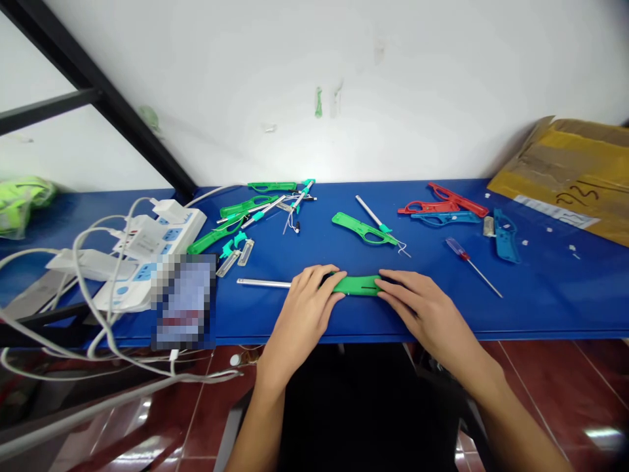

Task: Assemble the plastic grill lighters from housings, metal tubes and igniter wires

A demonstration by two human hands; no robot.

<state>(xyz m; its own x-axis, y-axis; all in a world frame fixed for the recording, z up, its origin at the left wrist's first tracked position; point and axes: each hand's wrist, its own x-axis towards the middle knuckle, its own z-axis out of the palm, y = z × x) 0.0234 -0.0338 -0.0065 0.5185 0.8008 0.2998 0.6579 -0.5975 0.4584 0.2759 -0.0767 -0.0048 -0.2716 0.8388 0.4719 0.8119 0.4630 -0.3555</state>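
Observation:
Both my hands rest on a green plastic handle piece [358, 285] lying near the front edge of the blue table [540, 288]. My left hand [307, 305] has its fingers curled over the piece's left end. My right hand [417, 308] presses its fingers on the right end. A thin silver metal tube [263, 283] sticks out to the left from under my left hand. The middle of the green piece shows between my hands; its ends are hidden.
Further back lie another green handle shell [362, 229] with a rod, several green parts [246, 213], red [449, 200] and blue [505, 235] shells, and a screwdriver [472, 262]. White power strips with cables [142, 242] sit left, a cardboard box [570, 170] right.

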